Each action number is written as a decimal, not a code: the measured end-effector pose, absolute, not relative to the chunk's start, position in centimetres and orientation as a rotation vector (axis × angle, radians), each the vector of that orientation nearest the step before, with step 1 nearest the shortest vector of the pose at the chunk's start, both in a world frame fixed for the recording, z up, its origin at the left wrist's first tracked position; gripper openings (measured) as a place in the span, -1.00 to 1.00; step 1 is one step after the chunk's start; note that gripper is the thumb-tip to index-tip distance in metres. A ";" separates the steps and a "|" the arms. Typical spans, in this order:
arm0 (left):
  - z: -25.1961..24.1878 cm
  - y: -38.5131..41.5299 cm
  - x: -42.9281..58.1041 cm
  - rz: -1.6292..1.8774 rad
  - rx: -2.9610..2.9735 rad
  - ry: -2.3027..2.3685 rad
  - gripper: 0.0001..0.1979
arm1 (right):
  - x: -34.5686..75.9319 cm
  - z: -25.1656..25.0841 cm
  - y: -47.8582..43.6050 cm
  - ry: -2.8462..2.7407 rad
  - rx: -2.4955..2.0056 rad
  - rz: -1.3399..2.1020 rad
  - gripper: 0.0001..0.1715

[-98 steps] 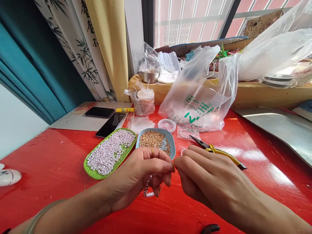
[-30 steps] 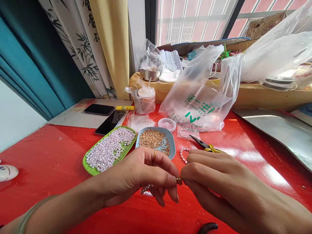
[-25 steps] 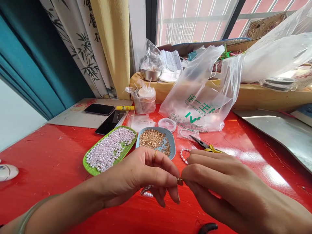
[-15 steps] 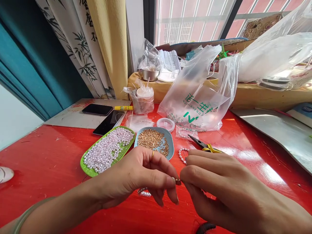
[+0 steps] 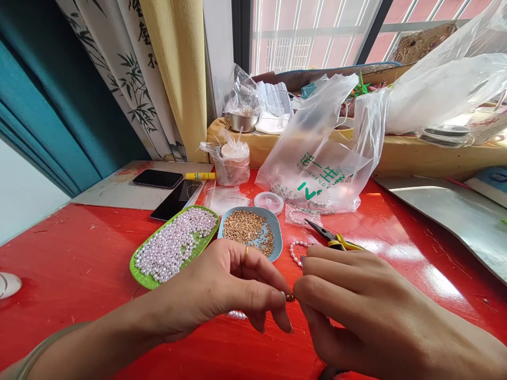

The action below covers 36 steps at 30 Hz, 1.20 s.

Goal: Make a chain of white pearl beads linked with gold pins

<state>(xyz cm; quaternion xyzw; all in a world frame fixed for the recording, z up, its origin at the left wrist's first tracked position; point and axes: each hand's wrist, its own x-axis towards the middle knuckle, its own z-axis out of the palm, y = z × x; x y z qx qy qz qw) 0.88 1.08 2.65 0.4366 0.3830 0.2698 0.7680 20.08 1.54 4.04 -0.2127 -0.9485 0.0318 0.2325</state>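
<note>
Thumb and forefinger of my left hand [image 5: 245, 287] are pinched on a small gold bead [image 5: 290, 298], with a bit of white beside it. My right hand [image 5: 352, 301] is closed, its fingertips meeting the bead's right side; whatever they grip is hidden. Beneath my left hand, part of a pearl bead strand [image 5: 236, 314] shows on the red table. Beyond the hands, pearl beads [image 5: 170, 243] fill a green tray [image 5: 134, 275], and gold beads [image 5: 243, 224] lie in a blue dish [image 5: 279, 240]. Just past my right hand is a loop of white beads [image 5: 293, 253], partly covered.
Yellow-handled pliers [image 5: 336, 240] lie behind my right hand. A printed plastic bag [image 5: 312, 163] stands at the back, near a round clear lid [image 5: 269, 202]. Two dark phones [image 5: 158, 178] and a yellow glue stick [image 5: 200, 176] are at back left. A grey board [image 5: 439, 208] lies right.
Both hands stay close together at the bead, which sits slightly lower. Less of the strand below my left hand shows, and slightly more of the pliers.
</note>
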 end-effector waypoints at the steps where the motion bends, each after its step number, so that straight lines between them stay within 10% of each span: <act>1: 2.7 1.1 0.9 0.576 0.944 0.834 -0.99 | 20.1 4.1 1.5 -2.608 -0.578 0.090 -0.72; 36: 4.0 0.9 0.9 0.581 1.166 1.083 -0.82 | 20.0 4.2 1.7 -2.603 -0.657 0.040 -0.69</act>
